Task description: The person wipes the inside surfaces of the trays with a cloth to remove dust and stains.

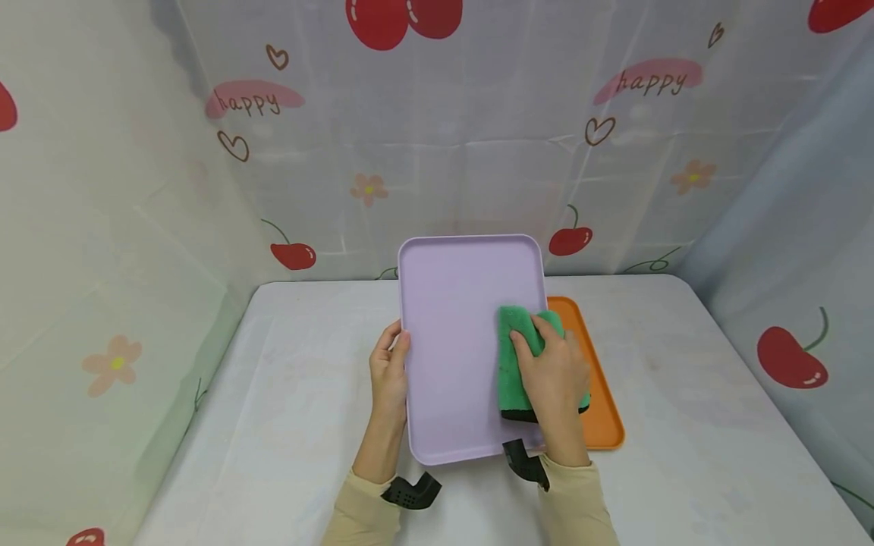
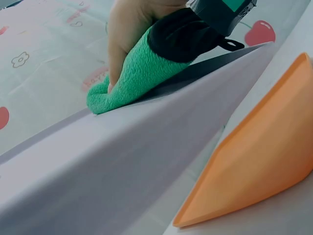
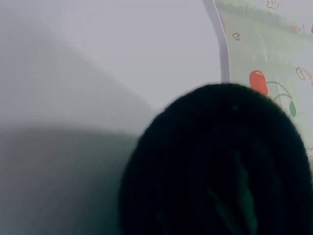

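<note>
My left hand [image 1: 391, 379] grips the left edge of a lilac rectangular tray [image 1: 454, 326], thumb over the rim, holding it up off the table. In my right hand [image 1: 556, 375] is a folded green towel [image 1: 512, 371] with a black border, pinched between thumb and fingers and resting against the tray's right part. The left wrist view shows the green towel [image 2: 139, 73] pressed on the upper face of the lilac tray [image 2: 146, 132]. Close to the right wrist camera, the towel's dark rolled edge [image 3: 215, 112] covers much of the view.
An orange tray [image 1: 601, 409] lies on the white table [image 1: 683, 394], partly hidden behind the lilac tray and right hand. A cherry-patterned curtain [image 1: 464, 114] hangs behind and at both sides. Black wrist camera mounts [image 1: 413, 491] sit on both sleeves.
</note>
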A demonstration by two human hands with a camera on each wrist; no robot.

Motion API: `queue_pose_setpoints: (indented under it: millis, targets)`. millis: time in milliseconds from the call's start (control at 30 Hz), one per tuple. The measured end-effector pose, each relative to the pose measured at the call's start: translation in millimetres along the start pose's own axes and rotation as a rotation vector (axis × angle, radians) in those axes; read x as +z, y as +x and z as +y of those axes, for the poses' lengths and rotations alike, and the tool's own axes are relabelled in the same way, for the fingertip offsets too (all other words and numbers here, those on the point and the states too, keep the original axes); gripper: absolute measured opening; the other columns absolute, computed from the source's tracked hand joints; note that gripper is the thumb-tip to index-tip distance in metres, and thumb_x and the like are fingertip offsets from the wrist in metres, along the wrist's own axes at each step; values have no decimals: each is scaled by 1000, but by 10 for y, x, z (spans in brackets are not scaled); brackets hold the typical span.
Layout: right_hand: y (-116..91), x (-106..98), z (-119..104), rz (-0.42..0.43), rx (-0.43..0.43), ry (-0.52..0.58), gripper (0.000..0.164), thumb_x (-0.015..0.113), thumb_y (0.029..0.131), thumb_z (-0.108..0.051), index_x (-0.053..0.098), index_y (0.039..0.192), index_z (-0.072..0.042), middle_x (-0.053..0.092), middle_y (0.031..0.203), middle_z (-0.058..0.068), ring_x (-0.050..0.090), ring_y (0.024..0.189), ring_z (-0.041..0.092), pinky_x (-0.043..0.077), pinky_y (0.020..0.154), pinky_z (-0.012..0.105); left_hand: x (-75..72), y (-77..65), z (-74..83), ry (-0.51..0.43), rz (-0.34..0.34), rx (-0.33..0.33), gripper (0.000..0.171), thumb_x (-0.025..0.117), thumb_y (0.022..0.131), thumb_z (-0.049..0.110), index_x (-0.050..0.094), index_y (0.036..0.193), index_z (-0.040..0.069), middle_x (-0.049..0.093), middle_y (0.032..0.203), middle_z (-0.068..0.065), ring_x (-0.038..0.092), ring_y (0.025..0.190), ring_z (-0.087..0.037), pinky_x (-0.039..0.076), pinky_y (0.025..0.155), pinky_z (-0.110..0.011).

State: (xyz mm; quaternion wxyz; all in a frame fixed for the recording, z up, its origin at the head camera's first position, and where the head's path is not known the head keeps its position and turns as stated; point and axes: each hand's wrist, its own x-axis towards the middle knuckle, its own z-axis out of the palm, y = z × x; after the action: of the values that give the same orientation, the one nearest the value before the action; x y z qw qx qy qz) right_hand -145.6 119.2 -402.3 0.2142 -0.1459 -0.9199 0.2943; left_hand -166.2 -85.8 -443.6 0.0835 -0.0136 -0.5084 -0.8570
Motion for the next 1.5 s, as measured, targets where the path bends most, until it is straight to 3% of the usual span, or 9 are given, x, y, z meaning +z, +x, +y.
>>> queue_pose_setpoints:
  millis: [567, 1000, 1300, 1500]
  targets:
    - [-76, 112, -50, 85, -73, -12, 44, 73, 86, -41, 70, 120, -13, 63, 85, 21, 55, 62, 34, 39, 48, 39, -3, 2, -9, -29, -38, 3, 25, 53, 102, 23, 60, 121, 9, 73, 91, 5, 70, 74, -9, 58, 62, -23]
    - [-313, 273, -429, 121, -240, 41, 38, 77, 83, -36, 73, 114, -14, 59, 79, 17, 49, 50, 30, 42, 44, 39, -3, 1, -25, -15, -54, 4, 26, 51, 103, 25, 60, 122, 9, 74, 95, 4, 71, 78, -11, 58, 65, -25]
    - [-571, 394, -683, 205, -491, 13, 38, 84, 76, -33, 75, 106, -12, 59, 74, 13, 50, 53, 24, 38, 42, 35, 17, -13, -31, -13, -59, 0, 25, 50, 103, 27, 61, 119, 11, 72, 97, 6, 68, 81, -6, 56, 70, -20]
    - [-639, 421, -751, 229, -545, 17, 37, 85, 75, -31, 75, 105, -12, 59, 75, 12, 52, 55, 21, 36, 43, 32, 5, -5, -23, -11, -69, 22, 26, 49, 103, 27, 61, 118, 10, 70, 100, 6, 66, 87, -5, 54, 75, -18]
